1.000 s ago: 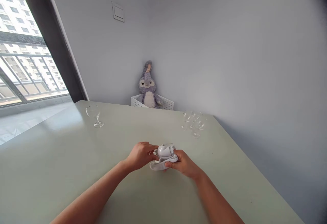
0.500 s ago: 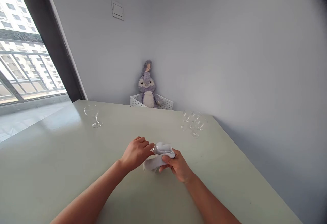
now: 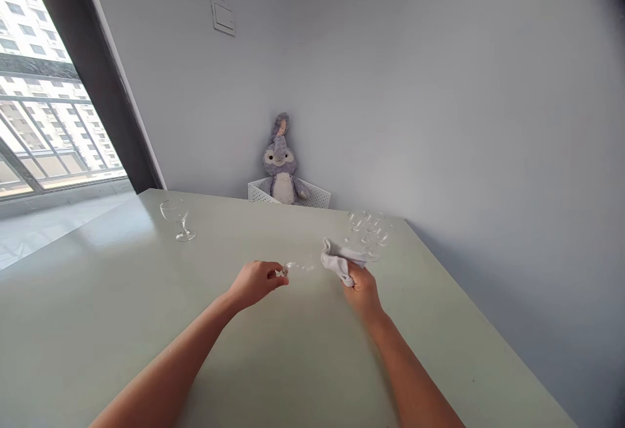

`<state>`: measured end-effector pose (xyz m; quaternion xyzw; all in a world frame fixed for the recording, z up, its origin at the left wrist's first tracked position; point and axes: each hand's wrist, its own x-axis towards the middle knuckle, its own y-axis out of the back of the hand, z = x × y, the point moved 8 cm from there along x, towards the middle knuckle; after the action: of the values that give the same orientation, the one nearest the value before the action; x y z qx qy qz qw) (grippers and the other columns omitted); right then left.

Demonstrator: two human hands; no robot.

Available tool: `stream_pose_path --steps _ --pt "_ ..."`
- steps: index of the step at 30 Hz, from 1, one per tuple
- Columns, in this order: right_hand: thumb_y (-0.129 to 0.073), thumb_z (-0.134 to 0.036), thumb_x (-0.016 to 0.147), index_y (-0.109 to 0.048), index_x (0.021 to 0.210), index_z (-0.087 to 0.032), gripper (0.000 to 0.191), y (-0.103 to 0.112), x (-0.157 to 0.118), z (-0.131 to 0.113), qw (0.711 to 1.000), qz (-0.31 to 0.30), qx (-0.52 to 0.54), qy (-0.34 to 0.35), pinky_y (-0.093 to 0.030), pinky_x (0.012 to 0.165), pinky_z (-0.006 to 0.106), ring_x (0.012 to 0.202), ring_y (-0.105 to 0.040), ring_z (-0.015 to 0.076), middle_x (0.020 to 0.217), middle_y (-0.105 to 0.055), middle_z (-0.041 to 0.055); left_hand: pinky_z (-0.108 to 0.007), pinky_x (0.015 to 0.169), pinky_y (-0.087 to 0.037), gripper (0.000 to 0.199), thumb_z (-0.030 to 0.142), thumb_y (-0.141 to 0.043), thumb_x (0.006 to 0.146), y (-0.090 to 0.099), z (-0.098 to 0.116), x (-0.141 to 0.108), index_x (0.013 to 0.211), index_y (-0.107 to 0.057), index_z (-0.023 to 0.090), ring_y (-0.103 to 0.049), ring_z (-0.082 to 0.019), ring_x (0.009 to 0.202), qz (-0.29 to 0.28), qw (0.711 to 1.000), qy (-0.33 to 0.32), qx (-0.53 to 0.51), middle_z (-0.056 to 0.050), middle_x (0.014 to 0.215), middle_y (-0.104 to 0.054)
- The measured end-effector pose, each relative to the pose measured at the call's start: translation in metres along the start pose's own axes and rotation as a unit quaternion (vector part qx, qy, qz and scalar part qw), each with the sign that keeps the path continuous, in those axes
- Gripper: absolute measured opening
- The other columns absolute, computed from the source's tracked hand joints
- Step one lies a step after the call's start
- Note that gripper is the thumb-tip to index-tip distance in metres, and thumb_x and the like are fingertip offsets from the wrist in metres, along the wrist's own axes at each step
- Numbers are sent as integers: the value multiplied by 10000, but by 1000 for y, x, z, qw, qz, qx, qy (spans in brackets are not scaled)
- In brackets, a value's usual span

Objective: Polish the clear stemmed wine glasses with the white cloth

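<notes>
Near the middle of the table, my left hand point(image 3: 258, 281) pinches the stem end of a clear glass point(image 3: 300, 266), whose bowl points right and is hard to make out. To its right, my right hand point(image 3: 360, 286) grips a light grey cloth point(image 3: 336, 262), which is bunched and apart from the held glass. Just behind the cloth stand several clear stemmed glasses point(image 3: 374, 237), partly covered by it. Another stemmed glass point(image 3: 184, 234) stands upright at the far left.
The pale green table point(image 3: 273, 363) meets a grey wall at the right. Behind its far edge, a purple plush rabbit point(image 3: 283, 167) sits in a white perforated basket point(image 3: 319, 199). A window with a railing is at the left.
My right hand has moved right and forward with the cloth, away from the held glass. My left hand has shifted slightly left and forward, and the glass bowl is now uncovered.
</notes>
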<state>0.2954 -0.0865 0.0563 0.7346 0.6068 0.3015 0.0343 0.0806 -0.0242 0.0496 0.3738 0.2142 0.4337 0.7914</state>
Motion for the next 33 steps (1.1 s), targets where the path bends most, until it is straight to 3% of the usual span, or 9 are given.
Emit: stream_pose_path --steps 3,8,12,16,18,22,26,29,33 --pt "-513 -341 801 -551 1170 -244 384 -6 -9 -37 976 33 -165 135 -312 953 459 1113 -465 285 1164 -581 68 -206 481 -274 289 456 -451 775 4 -9 3 805 -628 230 -453 -103 510 37 998 19 38 31 564 -527" --pt "-460 -349 848 -426 1288 -239 454 -66 -32 -76 925 -115 -259 252 -200 1029 486 1177 -418 270 1289 -487 65 -218 495 -276 248 375 -442 816 -11 15 -3 726 -606 213 -469 -114 495 81 979 -82 166 17 538 -537" --pt "-392 -246 877 -549 1171 -238 334 -61 -22 -66 965 -82 -198 150 -343 920 415 1026 -515 223 1166 -574 66 -240 513 -289 281 275 -388 864 -31 49 -21 671 -565 174 -465 -114 475 135 925 -242 261 -6 512 -523" --pt "-465 -374 831 -675 843 -183 285 -41 -7 -26 993 -86 61 -55 -424 752 314 841 -559 192 899 -641 64 -250 539 -328 238 335 -418 869 -42 60 -31 948 -574 173 -495 -122 506 151 902 -313 255 2 548 -554" --pt "-502 -442 792 -665 768 -162 325 -38 -7 -2 958 -67 210 -182 -428 631 281 701 -554 169 746 -626 40 -252 558 -350 336 374 -428 864 -43 59 -30 1129 -501 180 -518 -128 533 154 911 -304 231 5 581 -579" --pt "-571 -460 729 -639 803 -182 295 -43 -23 27 842 104 408 -338 -422 544 254 657 -542 158 707 -606 13 -240 585 -373 395 381 -415 870 -35 50 -22 1226 -440 214 -528 -117 557 185 940 -228 175 15 630 -605" --pt "-503 -508 777 -624 978 -209 380 -76 -30 -2 786 80 542 -286 -464 752 345 928 -552 217 1016 -622 51 -226 590 -384 419 352 -383 881 -24 38 -18 1280 -391 223 -520 -111 582 236 950 -149 142 5 686 -595" --pt "-479 -505 804 -571 1107 -248 408 -93 -37 -27 807 32 548 -219 -408 870 378 1038 -502 220 1118 -586 32 -251 620 -413 452 235 -342 884 -26 41 -21 1334 -300 218 -538 -137 683 263 944 -147 136 -56 887 -584" --pt "-516 -487 794 -544 1139 -273 407 -101 -44 -24 839 31 502 -208 -382 867 342 1044 -485 198 1113 -578 24 -371 807 -414 591 74 -344 810 -38 62 -36 1370 -207 204 -497 -216 964 283 932 -202 107 -136 1186 -455"
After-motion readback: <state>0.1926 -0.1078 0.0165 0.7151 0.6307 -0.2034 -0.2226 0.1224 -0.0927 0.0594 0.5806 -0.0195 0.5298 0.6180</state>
